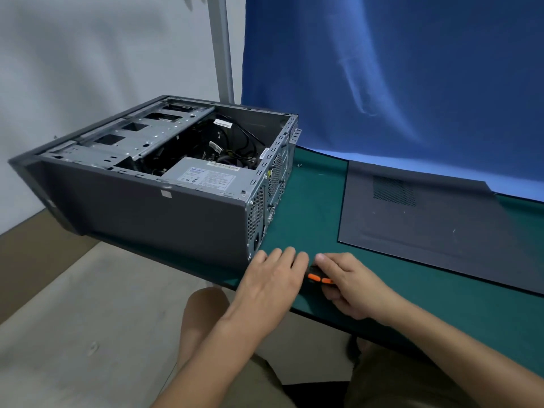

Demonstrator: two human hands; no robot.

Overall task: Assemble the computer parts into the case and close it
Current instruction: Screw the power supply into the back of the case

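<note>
A dark grey computer case [141, 213] lies on its side on the green mat [441, 304], top open, showing a silver power supply [212, 176], black cables [235, 142] and metal drive bays [141, 134]. Its flat grey side panel [426, 225] lies on the mat to the right. Near the mat's front edge, just right of the case's rear corner, my right hand [353, 287] grips a black and orange screwdriver handle [319, 278]. My left hand [273, 278] lies flat on the mat with straight fingers, touching the tool's tip side; the shaft is hidden.
A blue cloth [397, 78] hangs behind the table. A grey pole [222, 48] stands against the white wall. The case overhangs the table's left end, with floor [73, 334] below. A tiny screw-like speck [299, 165] lies on the mat behind the case.
</note>
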